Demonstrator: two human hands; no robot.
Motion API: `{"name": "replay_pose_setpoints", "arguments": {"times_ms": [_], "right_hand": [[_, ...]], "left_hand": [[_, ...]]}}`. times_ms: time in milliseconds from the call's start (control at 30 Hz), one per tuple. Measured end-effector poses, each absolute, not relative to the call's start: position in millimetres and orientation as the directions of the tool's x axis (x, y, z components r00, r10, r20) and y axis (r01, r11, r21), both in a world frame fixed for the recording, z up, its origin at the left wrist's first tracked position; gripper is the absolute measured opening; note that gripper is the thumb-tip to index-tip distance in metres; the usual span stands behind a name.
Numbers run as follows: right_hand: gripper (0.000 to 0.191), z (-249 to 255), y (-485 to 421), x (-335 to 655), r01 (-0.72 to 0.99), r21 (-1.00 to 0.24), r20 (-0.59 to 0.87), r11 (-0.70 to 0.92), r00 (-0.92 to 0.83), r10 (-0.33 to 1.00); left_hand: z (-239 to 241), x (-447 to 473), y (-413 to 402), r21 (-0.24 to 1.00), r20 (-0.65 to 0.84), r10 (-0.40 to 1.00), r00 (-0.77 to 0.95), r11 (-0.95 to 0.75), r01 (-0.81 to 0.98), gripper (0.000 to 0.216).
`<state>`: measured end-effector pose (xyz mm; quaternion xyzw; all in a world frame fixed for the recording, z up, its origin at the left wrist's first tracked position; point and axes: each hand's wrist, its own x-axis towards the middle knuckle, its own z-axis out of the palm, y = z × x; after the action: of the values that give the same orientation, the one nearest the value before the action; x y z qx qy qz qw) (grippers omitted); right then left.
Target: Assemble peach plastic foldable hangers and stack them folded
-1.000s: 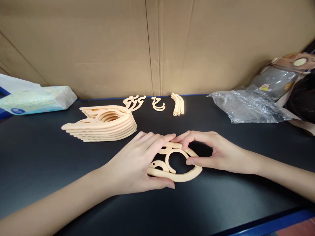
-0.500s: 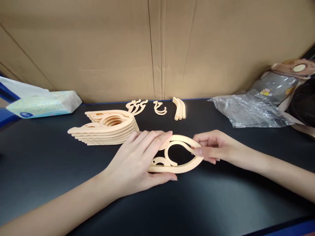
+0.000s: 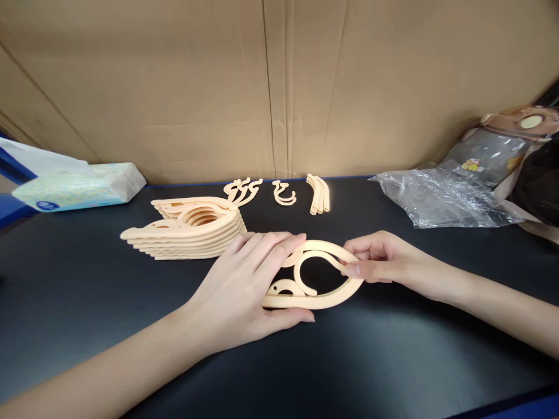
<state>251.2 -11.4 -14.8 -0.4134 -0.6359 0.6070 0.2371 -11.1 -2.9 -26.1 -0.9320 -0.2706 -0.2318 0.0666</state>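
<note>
A folded cream plastic hanger (image 3: 325,301) lies flat in front of me, its curved hook tucked between its two arms. My left hand (image 3: 255,282) wraps over the left part of it from above, hiding that end, with the thumb along the near side. At the pointed right end, my right hand (image 3: 373,259) pinches the hanger between thumb and fingers. Just beyond my left hand is a stack of several similar folded hangers (image 3: 187,235).
Loose cream hooks (image 3: 244,191), another hook piece (image 3: 285,193) and short curved strips (image 3: 319,194) lie along the black table's (image 3: 393,361) back. A tissue pack (image 3: 82,186) is at left; a clear plastic bag (image 3: 449,195) and a bottle (image 3: 489,148) are at right. Cardboard (image 3: 174,87) stands behind.
The hanger has shifted very slightly to the right, and fewer fingertips of my right hand show below it. Both hands keep their hold.
</note>
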Motion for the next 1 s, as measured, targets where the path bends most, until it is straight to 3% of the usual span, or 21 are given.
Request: {"name": "replay_pose_setpoints", "arguments": {"times_ms": [667,1000], "right_hand": [[0.027,-15.3,-11.5,251.2,0.211,-0.973,-0.196,-0.090,-0.560,0.805],[0.035,-15.0,-11.5,250.7,0.281,-0.958,-0.205,-0.059,-0.526,0.825]], "left_hand": [[-26.0,-8.4,-2.0,-0.025,0.442,0.460,0.770,-0.852,0.524,0.081],[-28.1,-9.7,-0.3,-0.047,0.451,0.455,0.768,-0.847,0.529,0.088]]}}
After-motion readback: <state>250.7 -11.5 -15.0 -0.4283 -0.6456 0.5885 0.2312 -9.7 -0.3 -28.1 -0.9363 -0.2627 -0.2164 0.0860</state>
